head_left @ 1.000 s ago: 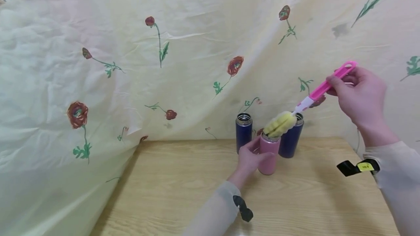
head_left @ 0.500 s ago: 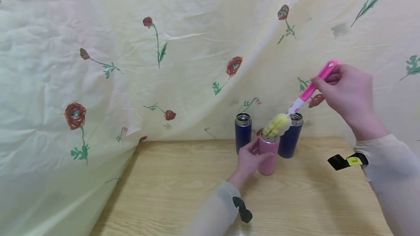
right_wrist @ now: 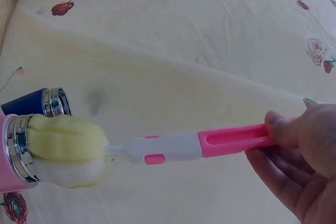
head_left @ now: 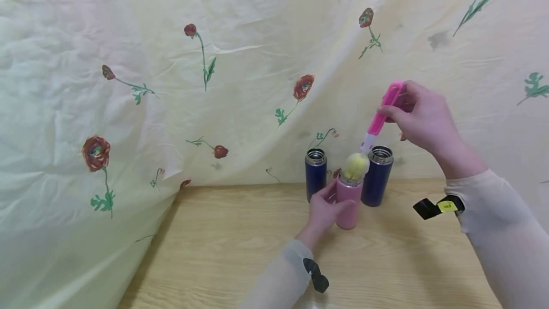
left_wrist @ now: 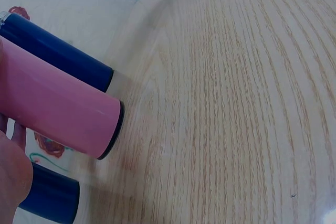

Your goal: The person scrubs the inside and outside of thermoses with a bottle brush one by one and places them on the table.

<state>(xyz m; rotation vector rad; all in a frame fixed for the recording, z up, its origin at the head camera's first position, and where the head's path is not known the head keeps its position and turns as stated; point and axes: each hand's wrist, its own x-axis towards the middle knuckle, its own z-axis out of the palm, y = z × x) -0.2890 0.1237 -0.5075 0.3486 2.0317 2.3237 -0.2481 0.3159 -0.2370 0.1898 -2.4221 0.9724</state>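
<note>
My left hand [head_left: 322, 210] grips a pink bottle [head_left: 348, 204] that stands upright on the wooden table. The pink handle of a bottle brush [head_left: 381, 116] is pinched between the thumb and fingers of my right hand [head_left: 424, 113]. Its yellow and white sponge head [right_wrist: 68, 145] is at the bottle's steel mouth, the lower end inside it and the rest sticking out above. In the head view the brush leans a little to the right. The left wrist view shows the bottle's lower body [left_wrist: 63, 103] and only part of the left hand.
Two dark blue bottles without lids stand close behind, one [head_left: 316, 175] to the left and one [head_left: 378, 178] to the right of the pink bottle. A flowered cloth [head_left: 240, 108] hangs at the back and left. The wooden table [head_left: 223, 232] spreads out in front.
My right hand has moved left, swinging the brush from a strong slant to nearly upright, and its sponge head has gone a little deeper into the bottle mouth. The left hand keeps its hold.
</note>
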